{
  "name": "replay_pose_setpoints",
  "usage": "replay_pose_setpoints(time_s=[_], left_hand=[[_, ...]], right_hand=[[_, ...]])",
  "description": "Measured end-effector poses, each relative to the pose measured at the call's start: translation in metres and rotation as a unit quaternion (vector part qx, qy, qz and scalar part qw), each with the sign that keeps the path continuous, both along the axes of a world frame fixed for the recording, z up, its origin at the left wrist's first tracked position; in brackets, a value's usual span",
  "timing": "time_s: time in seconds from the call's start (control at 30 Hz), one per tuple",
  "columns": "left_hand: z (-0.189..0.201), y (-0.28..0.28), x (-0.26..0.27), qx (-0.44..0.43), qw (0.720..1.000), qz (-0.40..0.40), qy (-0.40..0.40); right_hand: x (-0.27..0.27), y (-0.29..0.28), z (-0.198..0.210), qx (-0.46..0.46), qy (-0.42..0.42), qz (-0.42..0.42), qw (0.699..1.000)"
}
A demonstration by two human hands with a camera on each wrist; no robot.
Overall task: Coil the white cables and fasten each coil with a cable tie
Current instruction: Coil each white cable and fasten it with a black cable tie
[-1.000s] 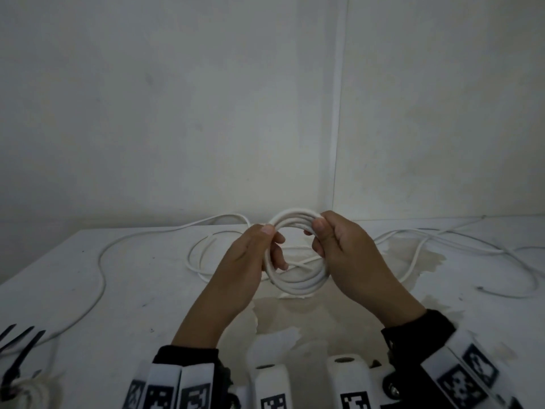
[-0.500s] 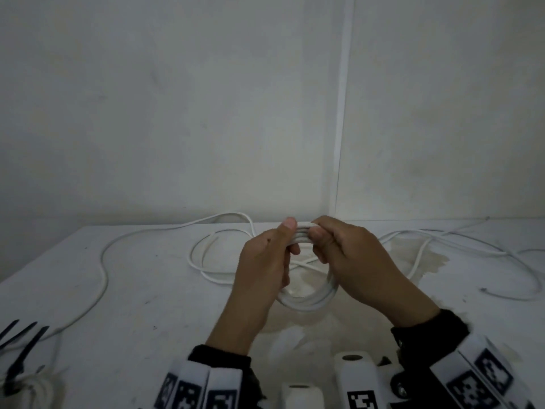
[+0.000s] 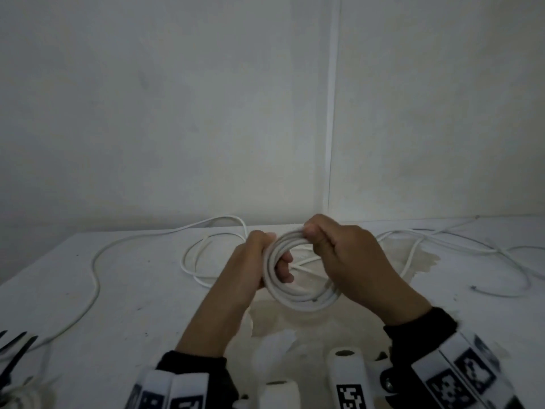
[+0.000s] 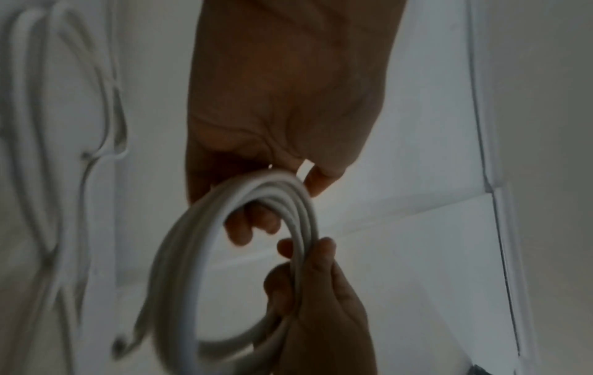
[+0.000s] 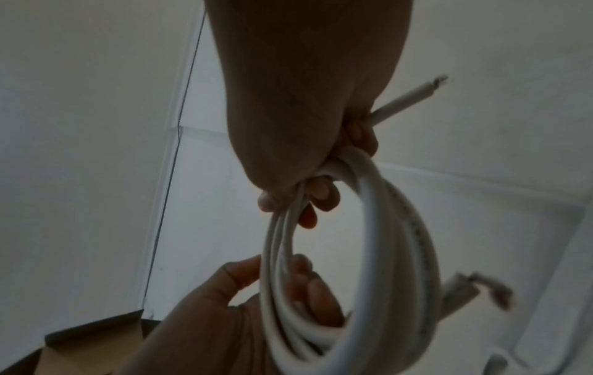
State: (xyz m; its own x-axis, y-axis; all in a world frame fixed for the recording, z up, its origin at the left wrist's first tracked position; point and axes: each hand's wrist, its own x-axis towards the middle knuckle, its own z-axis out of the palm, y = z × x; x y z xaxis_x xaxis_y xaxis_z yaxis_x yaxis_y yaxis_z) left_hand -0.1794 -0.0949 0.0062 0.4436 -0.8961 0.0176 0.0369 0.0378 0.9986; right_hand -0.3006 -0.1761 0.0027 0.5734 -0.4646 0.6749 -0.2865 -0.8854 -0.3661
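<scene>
Left hand (image 3: 253, 262) fingers curled, gripping round white cable coil (image 3: 298, 295). Right hand (image 3: 351, 258) pinches its top. Both raised, close together.

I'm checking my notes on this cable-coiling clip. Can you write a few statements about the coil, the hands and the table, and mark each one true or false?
1. Both hands hold the white coil. True: the left hand and right hand both grip it.
2. The coil lies flat on the table. False: it is held above it.
3. A cable tie is already around the coil. False: none shows.
4. Loose white cables lie on the table. True.
5. A cut cable end sticks out past the right hand. True.
</scene>
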Motion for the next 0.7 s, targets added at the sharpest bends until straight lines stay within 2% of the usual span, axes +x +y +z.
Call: replay_pose_setpoints(time_s=[0.1, 0.17, 0.3, 0.43, 0.5, 0.57, 0.7], left_hand=[[0.002, 0.008, 0.003, 0.04, 0.995, 0.004, -0.089], [0.002, 0.008, -0.005, 0.025, 0.994, 0.012, -0.109], [0.003, 0.006, -0.013, -0.034, 0.996, 0.05, -0.071], [0.004, 0.005, -0.014, -0.063, 0.994, 0.09, -0.026], [0.003, 0.005, -0.016, -0.07, 0.994, 0.085, -0.013], [0.002, 0.004, -0.015, -0.063, 0.997, 0.053, -0.006], [0.004, 0.009, -0.002, -0.005, 0.999, 0.007, -0.037]], right_hand=[[0.006, 0.005, -0.004, -0.06, 0.031, 0.006, 0.998], [0.005, 0.004, -0.004, -0.042, 0.023, 0.016, 0.999], [0.002, 0.001, -0.001, 0.052, -0.032, 0.066, 0.996], [0.001, 0.0, 0.0, 0.126, -0.067, 0.077, 0.987], [0.001, 0.002, 0.001, 0.114, -0.066, 0.062, 0.989], [0.001, 0.001, 0.0, 0.065, -0.049, 0.026, 0.996], [0.005, 0.001, -0.004, -0.036, 0.012, -0.013, 0.999]])
